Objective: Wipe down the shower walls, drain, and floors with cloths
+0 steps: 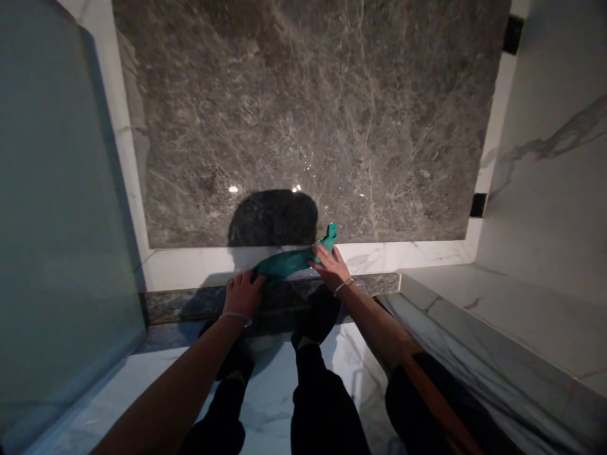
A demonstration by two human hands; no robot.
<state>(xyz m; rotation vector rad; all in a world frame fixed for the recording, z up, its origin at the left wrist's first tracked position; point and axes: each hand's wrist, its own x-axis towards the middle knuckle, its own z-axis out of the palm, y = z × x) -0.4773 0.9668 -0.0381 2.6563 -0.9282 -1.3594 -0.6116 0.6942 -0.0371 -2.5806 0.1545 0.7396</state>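
A teal cloth [289,260] lies stretched along the white marble border strip [408,254] at the edge of a dark grey marble floor [308,114]. My left hand [243,293] grips the cloth's left end with curled fingers, resting on the dark marble threshold [190,303]. My right hand [331,266] presses on the cloth's right part with fingers laid on it; the cloth's tip sticks up past my fingers. Both wrists wear thin bands. My legs in dark trousers and socks stand just behind the threshold.
A frosted glass panel [57,221] stands at the left. A white marble ledge [497,316] and white veined wall [554,158] rise at the right. Pale marble floor [275,385] lies under my feet. My head's shadow falls on the dark floor.
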